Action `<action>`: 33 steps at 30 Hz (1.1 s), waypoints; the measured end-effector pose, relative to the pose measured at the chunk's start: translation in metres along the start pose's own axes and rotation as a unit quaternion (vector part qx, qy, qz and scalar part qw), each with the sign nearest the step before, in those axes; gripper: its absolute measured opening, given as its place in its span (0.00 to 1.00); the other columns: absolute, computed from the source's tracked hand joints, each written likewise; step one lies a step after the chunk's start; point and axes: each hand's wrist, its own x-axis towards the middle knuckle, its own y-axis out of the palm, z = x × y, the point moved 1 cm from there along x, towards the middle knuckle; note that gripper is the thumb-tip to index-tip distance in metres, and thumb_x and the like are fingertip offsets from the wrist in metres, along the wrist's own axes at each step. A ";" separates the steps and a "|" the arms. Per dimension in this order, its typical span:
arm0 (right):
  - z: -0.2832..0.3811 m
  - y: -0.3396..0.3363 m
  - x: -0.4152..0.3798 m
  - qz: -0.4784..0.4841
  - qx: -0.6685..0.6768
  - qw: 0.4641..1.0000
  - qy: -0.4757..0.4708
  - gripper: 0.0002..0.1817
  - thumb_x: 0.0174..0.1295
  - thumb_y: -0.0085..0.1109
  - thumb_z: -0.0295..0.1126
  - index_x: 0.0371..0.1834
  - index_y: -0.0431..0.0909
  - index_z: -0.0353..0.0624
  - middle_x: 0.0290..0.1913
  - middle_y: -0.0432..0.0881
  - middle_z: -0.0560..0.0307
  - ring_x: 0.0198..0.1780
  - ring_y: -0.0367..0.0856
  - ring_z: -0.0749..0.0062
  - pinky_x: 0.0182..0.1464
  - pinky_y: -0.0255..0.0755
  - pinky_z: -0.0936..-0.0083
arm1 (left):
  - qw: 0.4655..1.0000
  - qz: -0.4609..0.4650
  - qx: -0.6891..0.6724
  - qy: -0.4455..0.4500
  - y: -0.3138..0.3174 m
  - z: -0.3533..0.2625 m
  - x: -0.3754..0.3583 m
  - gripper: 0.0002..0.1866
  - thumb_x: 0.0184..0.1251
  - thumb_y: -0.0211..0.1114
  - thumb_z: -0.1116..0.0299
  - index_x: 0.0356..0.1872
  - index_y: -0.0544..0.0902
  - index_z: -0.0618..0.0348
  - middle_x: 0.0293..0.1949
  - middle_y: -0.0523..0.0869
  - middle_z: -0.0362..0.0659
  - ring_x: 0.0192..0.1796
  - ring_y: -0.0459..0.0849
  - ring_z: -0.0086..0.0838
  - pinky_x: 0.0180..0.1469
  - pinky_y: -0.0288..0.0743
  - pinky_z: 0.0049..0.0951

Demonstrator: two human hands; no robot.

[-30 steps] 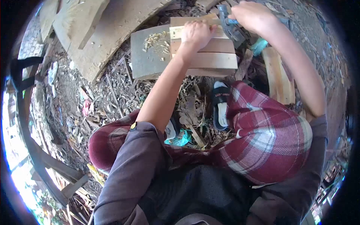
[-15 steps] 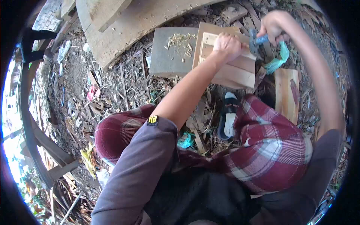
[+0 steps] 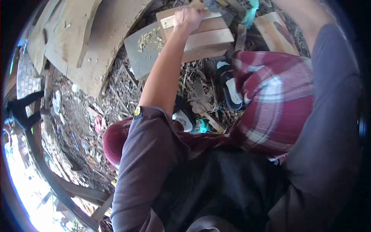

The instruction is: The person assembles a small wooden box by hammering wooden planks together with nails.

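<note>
My left hand [image 3: 188,18] is a closed fist on the pale wood strip [image 3: 169,22] along the top of a wooden block [image 3: 206,40]. What the fingers hold is hidden; something brownish shows at the fist's right side. My right forearm [image 3: 305,13] is blurred and runs out of the top edge, so my right hand is out of view. A grey-blue object [image 3: 211,4], cut off by the top edge, sits just beyond the strip.
A grey board [image 3: 143,58] carrying wood shavings [image 3: 150,40] lies left of the block. Large planks [image 3: 112,34] fill the upper left. Another board [image 3: 272,29] and a green plastic bag [image 3: 251,13] are at right. Wood scraps cover the ground around my sandals [image 3: 231,87].
The view has shifted, so the block and left hand appear higher and further left. The right hand with its blue-handled hammer has gone out of view at the top.
</note>
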 end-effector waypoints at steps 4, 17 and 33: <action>-0.020 0.027 0.006 -0.056 0.064 0.996 0.022 0.20 0.69 0.49 0.44 0.57 0.76 0.47 0.18 0.75 0.57 0.15 0.69 0.75 0.17 0.68 0.73 | 0.997 -0.039 0.060 0.034 0.005 -0.007 -0.007 0.33 0.69 0.45 0.41 0.52 0.77 0.65 0.57 0.76 0.61 0.61 0.74 0.49 0.62 0.65 0.44; 0.001 0.079 -0.020 -0.226 -0.117 0.962 0.095 0.13 0.50 0.58 0.24 0.39 0.86 0.44 0.44 0.85 0.52 0.44 0.84 0.59 0.42 0.79 0.60 | 0.989 -0.073 0.129 -0.020 0.019 -0.010 0.001 0.35 0.68 0.39 0.38 0.72 0.61 0.42 0.73 0.51 0.59 0.76 0.45 0.48 0.74 0.26 0.50; 0.027 0.068 -0.063 -0.344 -0.119 0.930 0.056 0.13 0.59 0.49 0.32 0.37 0.86 0.47 0.40 0.86 0.52 0.44 0.85 0.57 0.44 0.79 0.65 | 0.992 -0.118 0.044 -0.021 0.011 -0.005 -0.003 0.35 0.67 0.37 0.35 0.73 0.57 0.36 0.74 0.48 0.59 0.77 0.40 0.44 0.74 0.21 0.48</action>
